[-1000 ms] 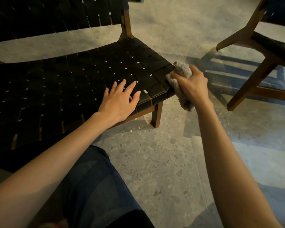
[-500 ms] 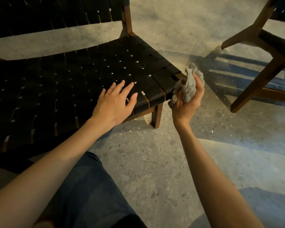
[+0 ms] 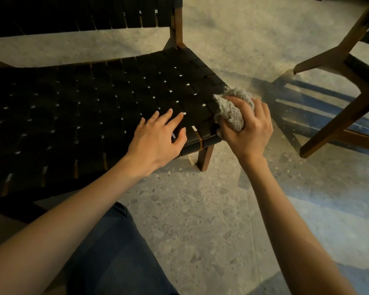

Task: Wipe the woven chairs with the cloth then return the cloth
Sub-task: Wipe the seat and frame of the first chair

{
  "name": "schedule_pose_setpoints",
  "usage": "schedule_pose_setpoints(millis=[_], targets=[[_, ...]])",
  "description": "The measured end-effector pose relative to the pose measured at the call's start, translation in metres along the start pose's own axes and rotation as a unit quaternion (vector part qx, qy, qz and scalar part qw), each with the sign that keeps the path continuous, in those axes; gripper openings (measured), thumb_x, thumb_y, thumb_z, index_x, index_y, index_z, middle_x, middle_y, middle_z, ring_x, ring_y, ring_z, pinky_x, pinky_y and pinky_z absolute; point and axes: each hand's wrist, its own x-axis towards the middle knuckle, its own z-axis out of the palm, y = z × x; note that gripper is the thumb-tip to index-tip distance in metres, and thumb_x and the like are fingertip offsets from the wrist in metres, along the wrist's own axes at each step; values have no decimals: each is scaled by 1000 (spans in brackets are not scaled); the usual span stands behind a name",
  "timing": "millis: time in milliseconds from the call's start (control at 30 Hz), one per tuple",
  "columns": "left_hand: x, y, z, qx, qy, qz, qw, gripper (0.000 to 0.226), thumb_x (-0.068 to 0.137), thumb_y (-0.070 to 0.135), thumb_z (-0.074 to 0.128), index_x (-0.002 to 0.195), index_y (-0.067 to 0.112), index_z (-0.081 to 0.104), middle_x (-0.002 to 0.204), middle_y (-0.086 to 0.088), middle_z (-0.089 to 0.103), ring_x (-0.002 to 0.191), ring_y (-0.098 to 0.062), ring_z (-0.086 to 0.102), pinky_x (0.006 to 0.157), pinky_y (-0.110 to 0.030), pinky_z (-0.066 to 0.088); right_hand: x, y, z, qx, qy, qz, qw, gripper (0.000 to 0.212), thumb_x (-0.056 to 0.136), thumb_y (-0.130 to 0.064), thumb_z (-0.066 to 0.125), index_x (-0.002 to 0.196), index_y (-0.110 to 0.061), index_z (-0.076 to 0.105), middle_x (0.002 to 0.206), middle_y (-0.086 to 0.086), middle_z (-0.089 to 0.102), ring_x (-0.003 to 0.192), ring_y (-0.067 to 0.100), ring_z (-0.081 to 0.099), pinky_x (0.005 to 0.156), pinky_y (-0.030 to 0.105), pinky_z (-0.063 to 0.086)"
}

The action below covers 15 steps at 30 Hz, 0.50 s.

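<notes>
Speckled terrazzo floor (image 3: 200, 220) under woven chair (image 3: 94, 107). Left hand (image 3: 158, 137) flat on the seat near its front right corner, fingers spread. Right hand (image 3: 248, 128) grips the cloth (image 3: 230, 109) (grey, bunched) against that corner's edge.

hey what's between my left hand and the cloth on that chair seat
In the head view, only bare black woven seat: a short stretch of strapping separates the left hand from the cloth.
</notes>
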Motion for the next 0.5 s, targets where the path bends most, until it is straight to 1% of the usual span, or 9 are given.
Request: schedule_pose_setpoints(millis=[100,200,267,300,400,500], targets=[[-1,0,-1,-21,7,-4,1000,52,97,46,30,146,29,32,154,-1,29,143,-25,24,113,-49,22,-5,-4,1,-17,0,-5,1000,31,86,-42,61,112,-25,60,104,9,67,103,24,55,90,33,40],[-4,-4,-4,-70,26,-4,997,47,98,43,36,143,29,39,152,0,34,142,-22,27,112,-44,26,-9,-15,-1,-16,-25,-42,999,30,85,-34,58,111,-21,62,101,10,68,104,26,59,99,33,36],[-11,-12,-8,-91,36,-1,995,44,99,40,38,141,30,42,150,3,37,140,-18,29,108,-40,33,-16,-37,0,25,-59,-68,996,31,83,-27,58,111,-16,62,101,9,68,102,24,59,97,34,38],[-17,-20,-10,-83,36,2,996,43,99,39,38,141,30,43,150,5,38,140,-16,29,107,-38,34,-21,-51,1,49,-64,-65,995,31,82,-25,57,110,-13,63,101,8,68,101,21,59,95,33,39],[-43,-57,-20,-43,35,-8,998,43,100,41,35,140,30,44,149,4,39,140,-18,29,110,-37,29,-28,-86,8,80,-34,-5,996,32,79,-21,58,109,-13,65,98,5,68,99,17,55,90,25,35],[-76,-104,-34,-18,47,-32,998,43,100,42,33,137,28,48,145,4,44,136,-18,36,109,-38,31,-36,-113,15,81,-42,13,996,32,82,-26,57,109,-12,66,98,5,68,97,20,58,88,29,38]])
